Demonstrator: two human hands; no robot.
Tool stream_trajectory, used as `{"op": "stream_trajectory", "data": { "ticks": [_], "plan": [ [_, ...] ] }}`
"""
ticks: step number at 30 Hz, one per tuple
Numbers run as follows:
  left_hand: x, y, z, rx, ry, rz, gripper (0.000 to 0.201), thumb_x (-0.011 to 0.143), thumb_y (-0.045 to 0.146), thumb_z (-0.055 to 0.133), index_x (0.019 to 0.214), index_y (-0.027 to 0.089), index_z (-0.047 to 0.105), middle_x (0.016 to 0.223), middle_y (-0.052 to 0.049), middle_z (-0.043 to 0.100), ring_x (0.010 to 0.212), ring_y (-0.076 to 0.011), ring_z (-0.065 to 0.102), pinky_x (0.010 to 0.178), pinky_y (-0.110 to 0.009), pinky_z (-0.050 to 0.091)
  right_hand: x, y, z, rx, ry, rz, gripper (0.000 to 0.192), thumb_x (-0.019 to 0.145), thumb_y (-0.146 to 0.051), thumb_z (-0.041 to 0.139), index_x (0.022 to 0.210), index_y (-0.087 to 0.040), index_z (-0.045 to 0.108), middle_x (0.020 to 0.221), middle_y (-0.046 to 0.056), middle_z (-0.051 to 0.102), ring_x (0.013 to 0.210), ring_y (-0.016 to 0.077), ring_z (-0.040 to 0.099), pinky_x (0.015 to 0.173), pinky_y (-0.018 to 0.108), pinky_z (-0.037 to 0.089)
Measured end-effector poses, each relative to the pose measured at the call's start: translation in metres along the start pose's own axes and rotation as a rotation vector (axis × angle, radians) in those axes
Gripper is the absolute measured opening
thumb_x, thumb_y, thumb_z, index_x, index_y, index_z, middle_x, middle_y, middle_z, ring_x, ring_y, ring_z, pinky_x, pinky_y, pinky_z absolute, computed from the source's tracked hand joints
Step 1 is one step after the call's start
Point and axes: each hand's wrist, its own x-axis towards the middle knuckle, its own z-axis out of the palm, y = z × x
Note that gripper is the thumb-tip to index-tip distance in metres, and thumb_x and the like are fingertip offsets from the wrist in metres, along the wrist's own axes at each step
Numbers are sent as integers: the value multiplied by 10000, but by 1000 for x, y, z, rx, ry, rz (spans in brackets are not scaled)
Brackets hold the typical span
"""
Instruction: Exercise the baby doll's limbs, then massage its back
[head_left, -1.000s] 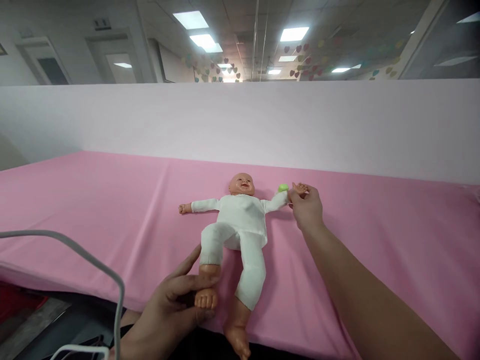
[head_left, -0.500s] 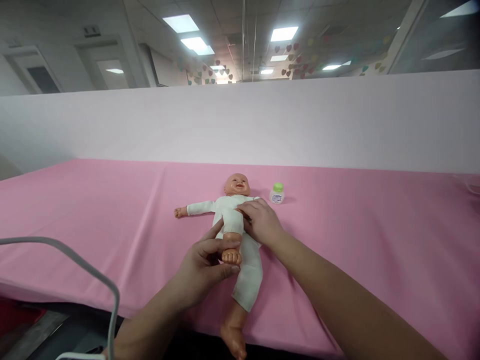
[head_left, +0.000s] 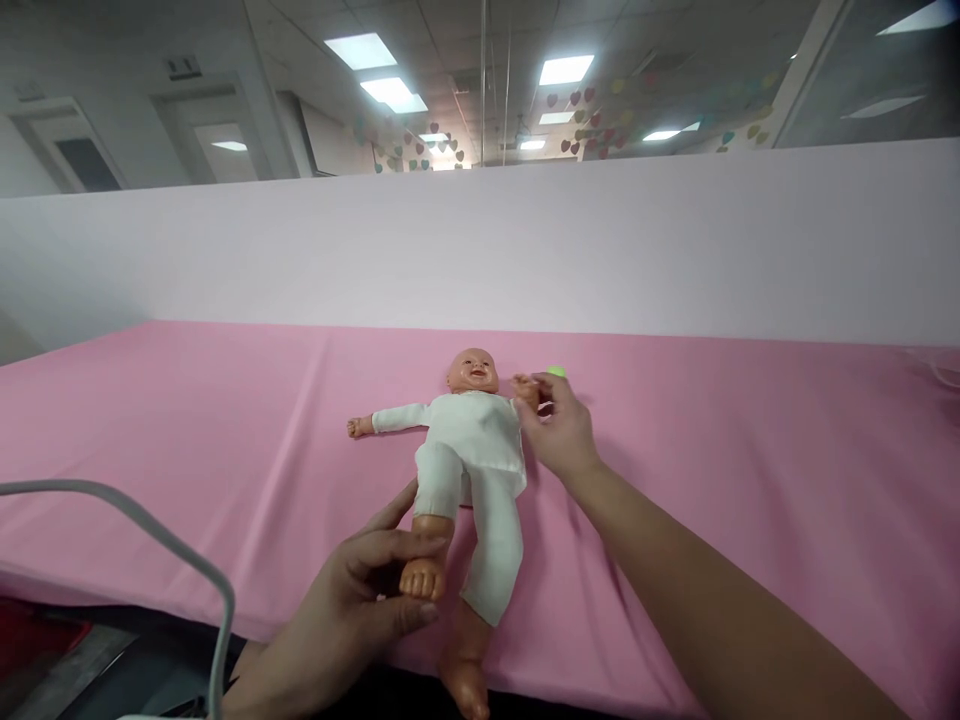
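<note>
Bare hands on both sides! The left hand [head_left: 337, 600] shows a broad back, long slim fingers and a sturdy, rounded thumb; the right hand [head_left: 559, 425], farther off, looks smaller and softer in outline. Look at that right forearm [head_left: 690, 580], bare and smooth, narrowing neatly into the wrist! Just a short, bare stretch of left forearm [head_left: 259, 685] here, and below, a black patch [head_left: 386, 695], too dark to call clothing

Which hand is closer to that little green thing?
Right. The right hand is just in front of the green thing, holding the doll's hand; the left hand is farther off, nearer the viewer, holding the doll's foot.
</note>
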Motion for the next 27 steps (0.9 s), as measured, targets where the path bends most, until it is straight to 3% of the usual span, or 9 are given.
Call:
{"op": "stream_trajectory", "data": {
  "ticks": [3,7,11,15,19,23,27],
  "plan": [
    [-19,-8,-11,-3,-28,-55,373,787,308,887,1149,354,813,1708,-15,348,1554,-421,309,1227,-622,312,13,23,-20,39,97,219,524,867,-468,670,1329,-244,565,1137,80,753,860,229,725,742,358,582],
    [-35,-22,-24,-34,-35,-108,391,755,306,905,1133,360,819,1692,-16,384,1540,-407,348,1240,-600,293,25,62,-47,-125,152,479,566,803,-446,697,1316,-246,562,1141,86,736,931,262,714,785,374,552],
    [-42,-32,-25,-51,2,-196,422,707,323,924,1117,345,825,1667,-34,431,1534,-420,357,1225,-613,309,29,92,-60,-230,-49,641,448,697,-370,735,1109,-236,619,948,73,726,780,261,671,652,350,503],
    [-43,-31,-17,-5,63,-251,434,669,292,920,1095,302,833,1668,-66,425,1536,-427,350,1228,-601,309,29,106,-61,-293,-178,604,327,670,-360,738,953,-240,626,726,24,656,656,248,617,630,356,473],
    [-40,-24,-12,82,69,-276,440,659,229,889,1092,288,835,1668,-85,417,1554,-433,307,1221,-609,317,28,102,-58,-334,-148,574,512,734,-391,721,1200,-200,625,913,112,734,780,296,685,683,379,496],
    [-37,-14,-13,95,68,-218,403,704,269,877,1104,291,833,1715,-63,326,1538,-443,339,1196,-595,375,27,77,-56,-326,-65,528,723,845,-456,660,1487,-190,458,1260,178,709,1036,350,705,789,415,530],
    [-26,-3,-16,109,45,-114,377,775,347,865,1149,315,824,1715,-48,330,1559,-426,298,1218,-570,352,20,31,-44,-201,46,306,701,886,-495,659,1501,-225,459,1219,130,734,992,306,728,816,411,567]
  ]
}}
